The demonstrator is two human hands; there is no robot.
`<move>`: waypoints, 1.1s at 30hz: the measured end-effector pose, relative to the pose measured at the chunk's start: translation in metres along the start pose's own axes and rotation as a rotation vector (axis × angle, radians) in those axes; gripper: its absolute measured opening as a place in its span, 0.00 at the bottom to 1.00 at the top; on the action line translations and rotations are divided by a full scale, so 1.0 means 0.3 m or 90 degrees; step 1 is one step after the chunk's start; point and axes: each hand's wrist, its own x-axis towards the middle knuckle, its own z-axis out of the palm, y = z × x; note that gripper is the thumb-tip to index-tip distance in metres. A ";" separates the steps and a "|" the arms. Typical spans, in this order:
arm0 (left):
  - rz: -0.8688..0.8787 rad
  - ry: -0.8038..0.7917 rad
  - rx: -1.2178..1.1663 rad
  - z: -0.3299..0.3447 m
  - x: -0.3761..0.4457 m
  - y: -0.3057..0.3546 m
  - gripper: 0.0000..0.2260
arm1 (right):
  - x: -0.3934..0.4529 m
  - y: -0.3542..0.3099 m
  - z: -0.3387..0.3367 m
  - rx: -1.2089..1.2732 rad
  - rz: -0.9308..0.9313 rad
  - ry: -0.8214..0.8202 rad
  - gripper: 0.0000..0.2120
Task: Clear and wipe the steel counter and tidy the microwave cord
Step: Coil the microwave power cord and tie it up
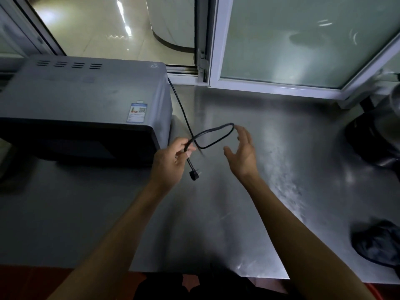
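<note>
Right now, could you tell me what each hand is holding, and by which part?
The left hand pinches the black cord just above its dangling plug. The right hand is open beside the loop and holds nothing.

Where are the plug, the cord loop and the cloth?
plug [192, 175], head view, on its black body hanging below the left hand.
cord loop [231, 126], head view, on the loop's far bend.
cloth [377, 243], head view, on its crumpled dark middle.
</note>
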 end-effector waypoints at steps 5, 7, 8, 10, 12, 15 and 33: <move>-0.007 0.002 -0.019 -0.116 -0.038 -0.064 0.06 | 0.014 -0.057 0.089 0.096 0.124 0.067 0.34; -0.013 -0.004 -0.026 -0.156 -0.048 -0.088 0.06 | 0.029 -0.067 0.125 0.095 0.133 0.031 0.32; -0.018 -0.008 -0.033 -0.175 -0.050 -0.099 0.05 | 0.035 -0.072 0.140 0.077 0.125 0.014 0.27; -0.020 -0.014 -0.043 -0.205 -0.051 -0.127 0.05 | 0.037 -0.072 0.166 0.020 0.092 0.004 0.17; -0.010 -0.013 -0.055 -0.228 -0.050 -0.151 0.06 | 0.024 -0.072 0.179 -0.005 0.085 -0.003 0.12; 0.001 0.002 -0.082 -0.245 -0.043 -0.170 0.09 | -0.009 -0.074 0.174 -0.049 0.080 -0.015 0.08; 0.057 -0.104 0.001 -0.072 0.074 -0.163 0.08 | -0.038 -0.131 -0.115 0.132 0.133 0.204 0.11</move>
